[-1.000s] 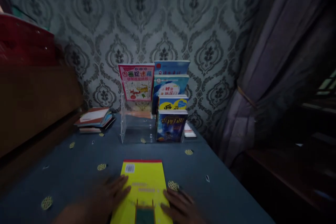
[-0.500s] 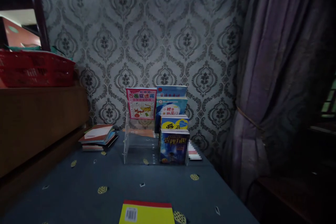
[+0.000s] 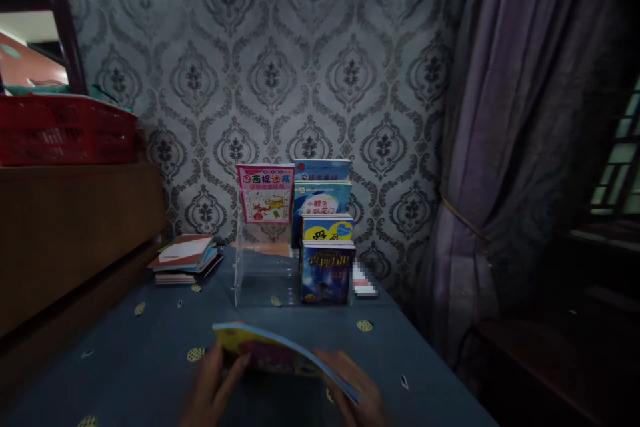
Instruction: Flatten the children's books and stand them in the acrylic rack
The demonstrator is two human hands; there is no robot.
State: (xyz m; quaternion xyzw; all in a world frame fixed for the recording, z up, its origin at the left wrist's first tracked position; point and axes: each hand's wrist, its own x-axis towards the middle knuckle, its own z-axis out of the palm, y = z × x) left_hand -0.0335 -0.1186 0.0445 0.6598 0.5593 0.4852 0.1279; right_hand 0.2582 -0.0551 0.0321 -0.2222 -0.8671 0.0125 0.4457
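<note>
Broadly, a patterned wall (image 3: pixel 270 47) fills the back, with a purple curtain (image 3: pixel 500 147) hanging at the right. Below them runs the desk (image 3: pixel 140 360), covered in blue cloth with small yellow spots. A wooden cabinet (image 3: pixel 70 233) stands along its left side, and a red basket (image 3: pixel 60 130) sits on top of it. At the far edge of the desk, against the wall, a clear stand (image 3: pixel 260 273) holds upright books (image 3: pixel 323 233) in stepped rows on its right half. Its left half has one pink title at the back and open space in front. Left of the stand lies a low stack (image 3: pixel 185 257) of flat books.

Nearest the camera is the book (image 3: pixel 280 350), thin and soft-covered. It is raised clear of the cloth and tilted, with its left end higher than its right. The left hand (image 3: pixel 213 387) pinches the near left edge, thumb on top and fingers under. The right hand (image 3: pixel 357 387) closes on the lower right corner, though blur hides how its fingers lie.

A cover this limp will likely bow in the middle when held only by its ends. A firm pinch on both sides, with the hands level and the thumbs flat, should keep it from creasing or slipping.
</note>
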